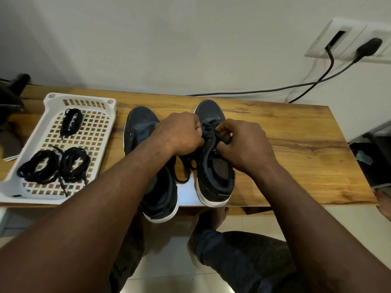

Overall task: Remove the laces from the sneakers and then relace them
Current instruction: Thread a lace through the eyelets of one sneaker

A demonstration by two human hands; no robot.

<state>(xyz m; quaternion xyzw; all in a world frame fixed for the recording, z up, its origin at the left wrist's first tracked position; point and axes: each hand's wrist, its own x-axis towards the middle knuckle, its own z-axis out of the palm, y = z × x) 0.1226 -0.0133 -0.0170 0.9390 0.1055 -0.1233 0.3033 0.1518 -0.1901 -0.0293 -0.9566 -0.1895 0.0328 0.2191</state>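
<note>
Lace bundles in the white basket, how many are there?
3. The far bundle lies at the back of the white basket; the left bundle and right bundle lie side by side nearer the person. None seems hidden.

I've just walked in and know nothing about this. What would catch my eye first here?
Your eye goes first to the middle, where the left hand and right hand pinch the black lace on the right sneaker. It stands beside the left sneaker on the wooden table. At the left, a white slotted tray holds three coiled lace bundles.
</note>
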